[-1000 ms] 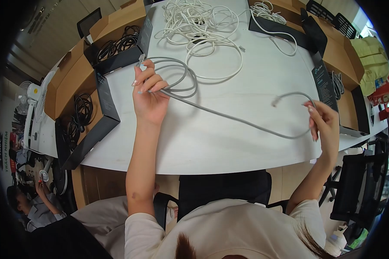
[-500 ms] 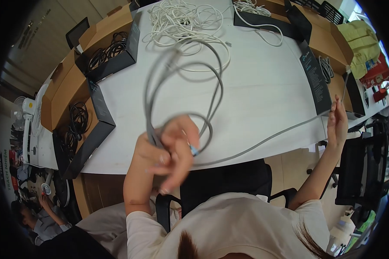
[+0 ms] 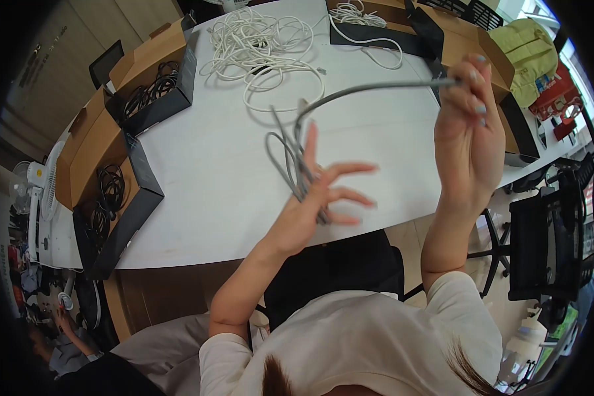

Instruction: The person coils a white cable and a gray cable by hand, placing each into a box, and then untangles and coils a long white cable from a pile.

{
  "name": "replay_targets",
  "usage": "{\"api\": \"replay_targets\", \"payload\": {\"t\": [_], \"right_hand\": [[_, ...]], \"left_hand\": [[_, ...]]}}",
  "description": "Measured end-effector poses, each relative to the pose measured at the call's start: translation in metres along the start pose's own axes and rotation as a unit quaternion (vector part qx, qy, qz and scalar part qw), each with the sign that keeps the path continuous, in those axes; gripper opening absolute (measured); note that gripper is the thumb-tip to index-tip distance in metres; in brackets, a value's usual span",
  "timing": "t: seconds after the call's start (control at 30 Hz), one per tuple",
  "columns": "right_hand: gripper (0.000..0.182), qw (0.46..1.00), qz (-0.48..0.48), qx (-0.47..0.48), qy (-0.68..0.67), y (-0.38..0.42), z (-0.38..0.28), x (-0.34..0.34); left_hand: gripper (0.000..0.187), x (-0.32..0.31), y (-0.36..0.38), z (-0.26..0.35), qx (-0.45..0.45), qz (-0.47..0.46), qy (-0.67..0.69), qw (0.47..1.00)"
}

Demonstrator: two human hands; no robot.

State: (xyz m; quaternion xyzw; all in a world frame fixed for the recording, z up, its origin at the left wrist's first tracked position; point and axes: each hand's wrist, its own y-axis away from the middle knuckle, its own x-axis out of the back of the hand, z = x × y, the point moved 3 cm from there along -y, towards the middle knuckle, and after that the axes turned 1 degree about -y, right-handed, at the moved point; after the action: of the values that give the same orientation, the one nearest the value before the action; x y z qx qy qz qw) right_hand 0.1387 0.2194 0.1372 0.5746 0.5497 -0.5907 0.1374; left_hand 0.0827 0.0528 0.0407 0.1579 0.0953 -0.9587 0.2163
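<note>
Loops of a grey cable (image 3: 286,157) rest in the crook between the thumb and palm of my left hand (image 3: 320,195), above the front middle of the table. Its other fingers are spread apart. Farther right and higher up, my right hand (image 3: 465,99) pinches a stretch of the same cable, which arcs across to the loops. Behind the loops lies a large tangle of white cable (image 3: 261,49) on the white table (image 3: 211,152).
Two open boxes with black cables stand at the left, one (image 3: 135,191) nearer and one (image 3: 185,82) farther back. A box of white cable (image 3: 376,38) is at the back. Another open box (image 3: 518,132) stands behind my right hand. A person's arm (image 3: 76,336) shows at lower left.
My right hand has moved left and up from the right-hand box and now pinches the cable. My left hand has shifted right and turned, its fingers spreading; the loops look smaller.
</note>
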Motion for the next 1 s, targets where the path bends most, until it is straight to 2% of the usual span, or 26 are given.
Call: {"api": "replay_targets", "payload": {"t": [0.07, 0.17, 0.2, 0.23, 0.3, 0.33, 0.43, 0.47, 0.57, 0.6, 0.73, 0.83, 0.87, 0.9, 0.97, 1.0], "right_hand": [[0.029, 1.000, 0.020, -0.014, -0.020, 0.021, 0.010, -0.013], [0.034, 0.994, 0.075, -0.062, 0.053, 0.050, 0.025, -0.001], [0.034, 0.981, 0.118, -0.093, 0.121, 0.060, 0.034, 0.003], [0.034, 0.962, 0.159, -0.122, 0.188, 0.069, 0.041, 0.009], [0.039, 0.943, 0.165, -0.179, 0.229, 0.079, 0.051, 0.027], [0.040, 0.937, 0.176, -0.179, 0.243, 0.080, 0.051, 0.037], [0.039, 0.913, 0.193, -0.189, 0.305, 0.078, 0.052, 0.061], [0.038, 0.903, 0.197, -0.193, 0.328, 0.076, 0.053, 0.069], [0.035, 0.908, 0.247, -0.191, 0.280, 0.069, 0.042, 0.103], [0.030, 0.907, 0.242, -0.174, 0.296, 0.063, 0.036, 0.108], [0.029, 0.908, 0.206, -0.237, 0.277, 0.055, 0.034, 0.109], [0.029, 0.863, 0.184, -0.302, 0.360, 0.045, 0.047, 0.115], [0.028, 0.848, 0.192, -0.311, 0.384, 0.040, 0.051, 0.116], [0.027, 0.835, 0.174, -0.321, 0.411, 0.033, 0.054, 0.117], [0.024, 0.808, 0.139, -0.339, 0.462, 0.021, 0.059, 0.123], [0.021, 0.784, 0.096, -0.351, 0.503, 0.014, 0.062, 0.126]], "left_hand": [[0.077, 0.003, -0.002, 0.011, -0.127, 0.072, 0.050, 0.988], [0.074, 0.013, -0.003, 0.033, -0.266, 0.143, 0.098, 0.948], [0.073, 0.018, -0.001, 0.038, -0.302, 0.163, 0.111, 0.933], [0.073, 0.023, 0.001, 0.041, -0.336, 0.105, 0.175, 0.919], [0.075, 0.035, 0.007, 0.045, -0.395, -0.016, 0.296, 0.870], [0.075, 0.026, 0.014, 0.054, -0.359, 0.045, 0.290, 0.886], [0.073, 0.024, 0.015, 0.055, -0.297, -0.155, 0.476, 0.813], [0.060, 0.019, 0.018, 0.056, -0.257, -0.116, 0.514, 0.810], [0.042, 0.029, 0.020, 0.049, -0.280, -0.200, 0.491, 0.800], [0.030, 0.027, 0.024, 0.049, -0.282, -0.150, 0.476, 0.819], [0.018, 0.029, 0.027, 0.043, -0.274, -0.213, 0.515, 0.784], [0.029, 0.021, 0.025, 0.038, -0.202, -0.284, 0.500, 0.793], [0.038, 0.018, 0.022, 0.034, -0.167, -0.287, 0.512, 0.792], [0.033, 0.016, 0.018, 0.026, -0.145, -0.300, 0.504, 0.797], [0.029, 0.007, 0.015, 0.006, -0.123, -0.284, 0.446, 0.840], [0.028, 0.004, 0.017, -0.004, -0.081, -0.257, 0.433, 0.860]]}}
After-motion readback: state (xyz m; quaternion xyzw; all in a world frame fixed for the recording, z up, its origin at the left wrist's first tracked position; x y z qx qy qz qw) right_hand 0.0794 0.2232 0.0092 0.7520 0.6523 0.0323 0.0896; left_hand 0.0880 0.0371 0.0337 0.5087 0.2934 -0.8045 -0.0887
